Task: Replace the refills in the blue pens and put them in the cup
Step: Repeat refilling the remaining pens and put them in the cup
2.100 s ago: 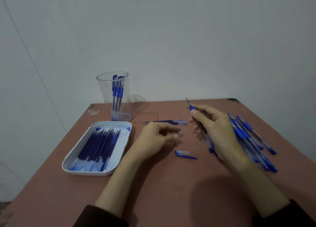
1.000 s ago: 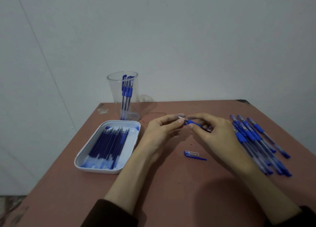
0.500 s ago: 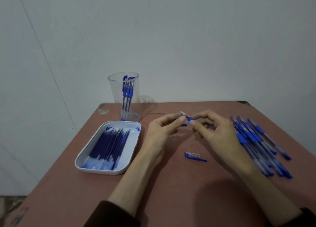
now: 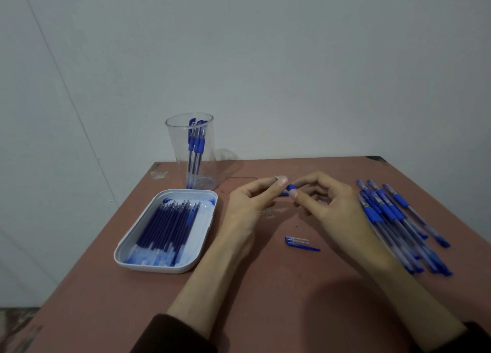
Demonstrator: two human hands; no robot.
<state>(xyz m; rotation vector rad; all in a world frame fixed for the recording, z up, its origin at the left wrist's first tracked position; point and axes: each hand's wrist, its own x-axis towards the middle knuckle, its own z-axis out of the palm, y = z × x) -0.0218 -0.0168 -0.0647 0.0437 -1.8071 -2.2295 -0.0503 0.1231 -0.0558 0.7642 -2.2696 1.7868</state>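
Several dark blue plastic refills [image 4: 170, 222] sit packed side by side in a white rounded plastic tray [image 4: 121, 249], far left on the reddish-brown matte surface [image 4: 265, 299]. Behind the tray is a tall clear plastic cup [image 4: 178, 150], upright, with a few finished blue pens [image 4: 196, 145] standing in it.

Centre: left hand [image 4: 247, 206], whose fingers [image 4: 280, 182] pinch a small pointed tip piece [image 4: 276, 177], which looks like metal. Right hand [image 4: 329, 211] is just beside it; its fingers [image 4: 295, 194] pinch the blue rubbery grip of one clear-barrelled held pen [image 4: 291, 187]. The rest of the barrel is hidden behind the hand. Can't tell if tip piece and grip are threaded together or apart.

Nearer the person: a loose clear pen cap with a blue clip [image 4: 297, 242], lying flat.

Far right: a pile of capped blue pens [image 4: 398, 219], roughly parallel and overlapping, apparently not yet done.

My read: mid-cycle on one pen, with the nose cone being twisted off or on, direction unclear.
- If off: pull the old refill, take a fresh one from the tray, feed it straight down the barrel.
- Then thread the cone square, snap the cap on, drop the pen in the cup.

The parts are small, smooth and hard, so they need a firm pinch; the cone would likely roll if dropped. The refills are thin and probably bend.
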